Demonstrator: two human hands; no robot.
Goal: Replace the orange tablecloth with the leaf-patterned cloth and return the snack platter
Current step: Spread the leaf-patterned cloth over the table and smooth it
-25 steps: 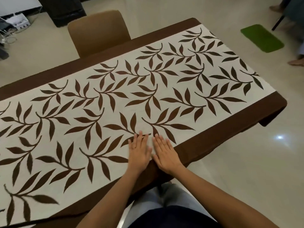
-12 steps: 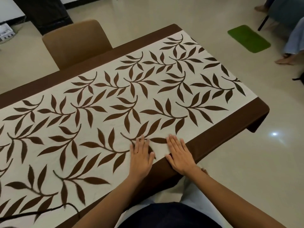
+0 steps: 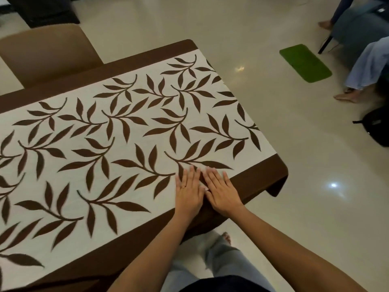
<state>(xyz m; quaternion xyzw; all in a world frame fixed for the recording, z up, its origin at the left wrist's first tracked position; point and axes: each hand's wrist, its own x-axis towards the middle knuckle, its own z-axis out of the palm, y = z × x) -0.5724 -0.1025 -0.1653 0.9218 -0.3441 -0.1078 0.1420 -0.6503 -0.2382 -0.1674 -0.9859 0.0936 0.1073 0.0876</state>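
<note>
Head view: the leaf-patterned cloth (image 3: pixel 126 144) was spread across the left and centre of the frame, and the left hand (image 3: pixel 188 190) and right hand (image 3: pixel 223 191) were laid flat near its lower-right edge, fingers straight, nothing gripped, presumably to smooth it.

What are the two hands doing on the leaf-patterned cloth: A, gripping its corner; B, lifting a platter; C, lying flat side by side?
C: the left hand and right hand lie flat, fingers straight, side by side on the leaf-patterned cloth near its brown border.
</note>
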